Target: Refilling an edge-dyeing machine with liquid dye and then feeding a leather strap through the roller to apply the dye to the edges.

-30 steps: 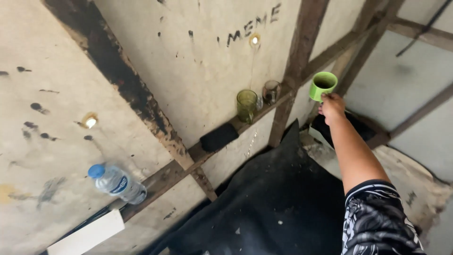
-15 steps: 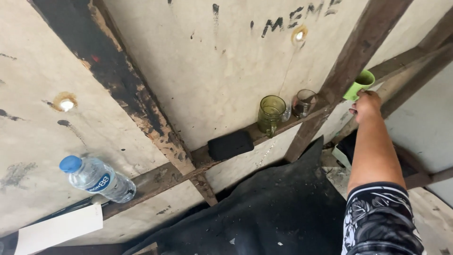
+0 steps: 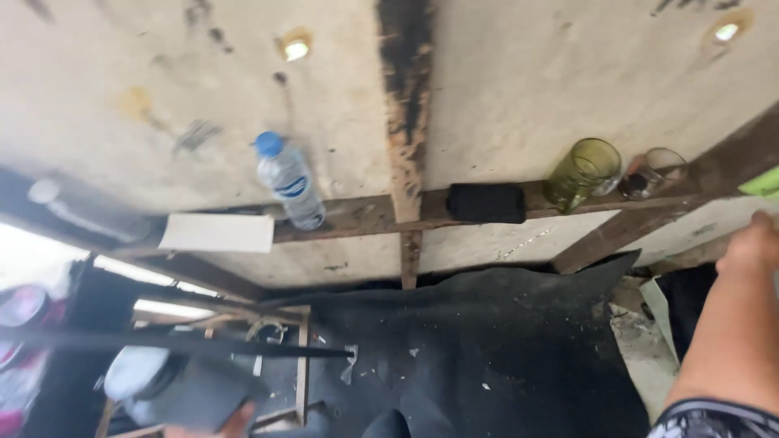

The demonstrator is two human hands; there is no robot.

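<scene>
My right hand (image 3: 751, 243) is at the right edge, just under a light green cup (image 3: 765, 182) that is mostly cut off by the frame. I cannot tell if the fingers touch the cup. My forearm runs down to a patterned sleeve (image 3: 714, 420). On the wooden ledge (image 3: 365, 215) to its left stand a clear glass (image 3: 656, 170), an olive-green glass mug (image 3: 584, 172) and a flat black block (image 3: 487, 203). A fingertip of my left hand (image 3: 237, 420) shows at the bottom edge, against a dark grey object (image 3: 191, 397).
A plastic water bottle with a blue cap (image 3: 288, 182) and a white card (image 3: 217, 233) rest on the ledge at the left. A black sheet (image 3: 487, 349) is spread below. A wooden frame (image 3: 302, 365) and a dark rod (image 3: 203, 345) lie lower left.
The view has swung right to left, so the ledge items have shifted rightward in the frame. My right hand has dropped a little below the green cup, now at the frame's edge.
</scene>
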